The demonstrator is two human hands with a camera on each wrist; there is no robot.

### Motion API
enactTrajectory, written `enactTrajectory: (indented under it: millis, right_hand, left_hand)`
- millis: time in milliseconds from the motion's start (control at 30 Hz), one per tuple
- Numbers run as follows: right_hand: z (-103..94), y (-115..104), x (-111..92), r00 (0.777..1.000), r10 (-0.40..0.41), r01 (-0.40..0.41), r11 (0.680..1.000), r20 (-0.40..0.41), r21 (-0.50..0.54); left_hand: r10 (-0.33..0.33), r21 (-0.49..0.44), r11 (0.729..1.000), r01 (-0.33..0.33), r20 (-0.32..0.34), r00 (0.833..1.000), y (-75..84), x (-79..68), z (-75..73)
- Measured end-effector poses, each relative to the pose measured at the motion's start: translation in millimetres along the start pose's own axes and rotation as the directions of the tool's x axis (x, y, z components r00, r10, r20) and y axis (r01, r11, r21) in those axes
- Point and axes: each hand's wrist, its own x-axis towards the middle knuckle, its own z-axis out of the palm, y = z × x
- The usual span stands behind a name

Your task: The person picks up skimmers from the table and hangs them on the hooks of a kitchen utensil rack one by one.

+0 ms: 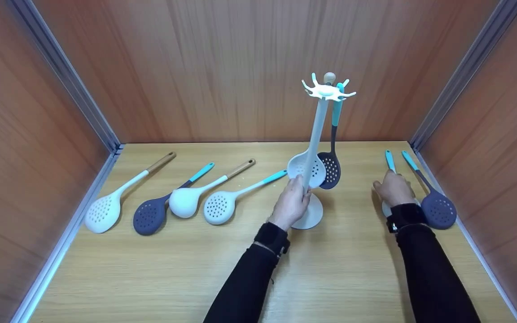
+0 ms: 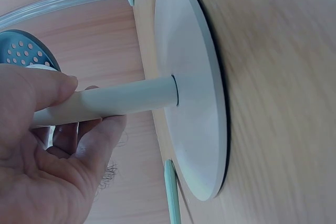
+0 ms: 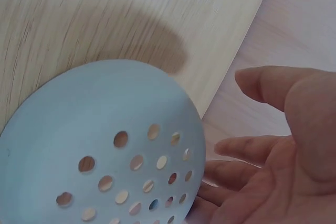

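My left hand point(image 1: 291, 204) grips the lower pole of a white utensil stand point(image 1: 317, 125), its thumb and fingers around the pole in the left wrist view. The round base point(image 2: 194, 129) is on the table. From the stand's hooked top hang a white slotted spoon point(image 1: 298, 165) and a dark skimmer point(image 1: 330, 172) with a teal handle. My right hand point(image 1: 395, 188) is over a white skimmer point(image 1: 390, 160) with a teal handle at the far right. In the right wrist view its thumb and fingers are spread beside the perforated head point(image 3: 105, 129), not closed round it.
Beside the right hand lies a dark skimmer point(image 1: 439, 210), close to the right wall. Across the left half lie a white skimmer point(image 1: 103, 213), a dark skimmer point(image 1: 150, 216), a white ladle point(image 1: 184, 202) and another white skimmer point(image 1: 219, 207). Wooden panels point(image 1: 218, 67) enclose the table.
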Motion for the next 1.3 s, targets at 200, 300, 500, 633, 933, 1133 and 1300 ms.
enactTrajectory:
  millis: [200,300,500,633,933,1133,1300]
  right_hand:
    - [8.0,15,14,1.000,0.024,-0.024,0.999,-0.009,0.033]
    - [8.4,18,17,0.999,0.032,-0.032,0.999,-0.004,0.017]
    - [0.3,6,1,1.000,0.005,-0.006,0.999,-0.029,-0.053]
    - [0.3,6,2,0.999,0.010,-0.013,0.997,-0.031,-0.073]
    - [3.6,5,4,0.998,-0.012,0.008,0.997,-0.059,-0.076]
    - [5.8,1,6,0.998,-0.025,0.018,0.995,-0.066,-0.099]
    - [5.0,-2,6,0.999,-0.023,0.019,0.994,-0.034,-0.112]
  left_hand:
    - [0.019,0.003,1.000,-0.019,-0.011,1.000,0.4,-1.0,-0.1]
    - [0.016,-0.002,1.000,-0.016,-0.010,1.000,0.6,-1.2,-0.3]
    - [0.011,-0.010,1.000,-0.011,-0.009,1.000,1.0,-1.0,-0.6]
    - [0.001,-0.007,1.000,-0.001,-0.001,1.000,0.2,0.1,0.3]
    - [-0.009,-0.008,1.000,0.010,0.015,1.000,-0.6,1.3,0.7]
    - [0.009,0.002,1.000,-0.009,0.009,1.000,-0.7,0.7,0.7]
    - [0.009,-0.002,1.000,-0.009,0.009,1.000,-0.3,0.3,0.1]
